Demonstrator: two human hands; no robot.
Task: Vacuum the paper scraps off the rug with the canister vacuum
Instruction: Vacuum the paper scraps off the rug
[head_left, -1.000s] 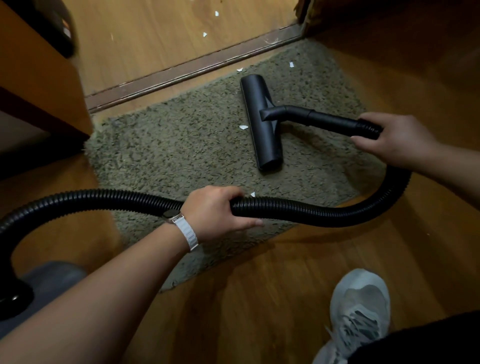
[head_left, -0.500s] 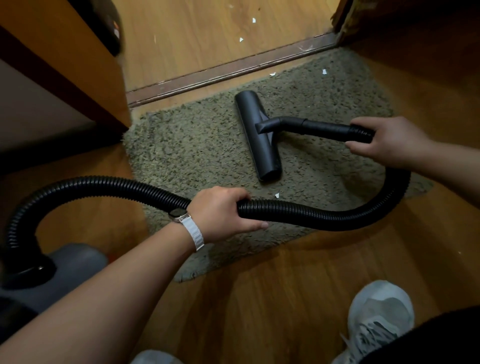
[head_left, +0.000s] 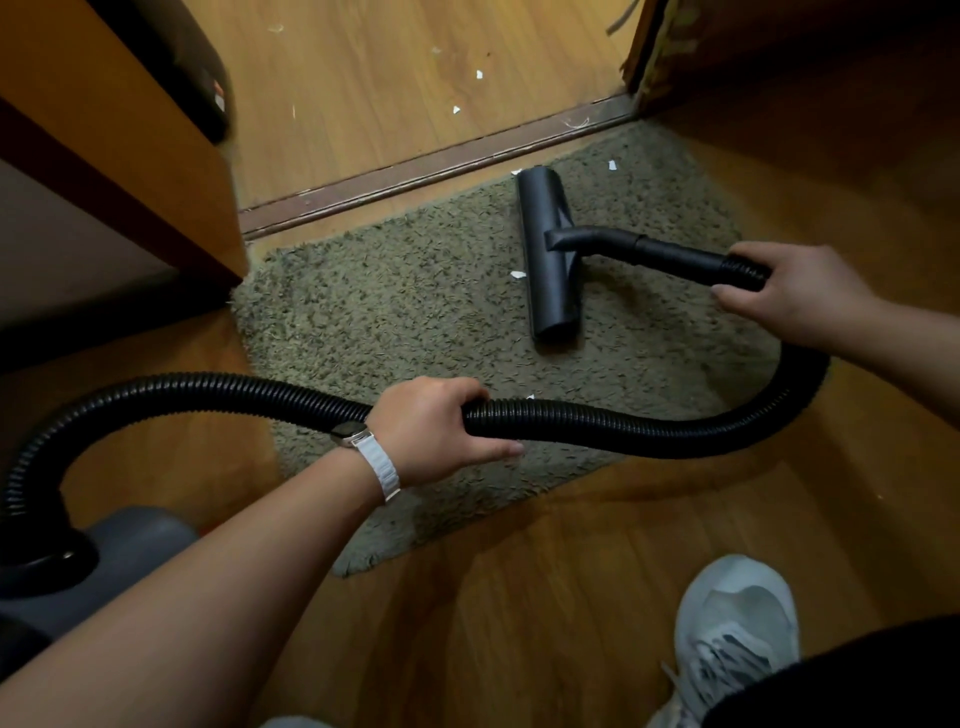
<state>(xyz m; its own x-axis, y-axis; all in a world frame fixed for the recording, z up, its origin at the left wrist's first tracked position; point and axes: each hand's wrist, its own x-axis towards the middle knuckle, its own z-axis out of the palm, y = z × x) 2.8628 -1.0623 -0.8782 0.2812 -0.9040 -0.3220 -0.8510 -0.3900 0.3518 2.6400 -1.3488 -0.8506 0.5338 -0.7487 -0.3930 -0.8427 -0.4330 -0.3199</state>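
A white paper scrap (head_left: 517, 274) lies on the olive shag rug (head_left: 389, 312), right at the left edge of the black floor nozzle (head_left: 550, 260), which sits flat on the pile. Another scrap (head_left: 612, 165) lies just past the nozzle's far end. To the nozzle's right, my right hand (head_left: 784, 291) is wrapped round the wand's end. Nearer me than the nozzle, my left hand (head_left: 431, 431) grips the ribbed hose (head_left: 623, 431), which arcs left to the grey canister (head_left: 119, 551).
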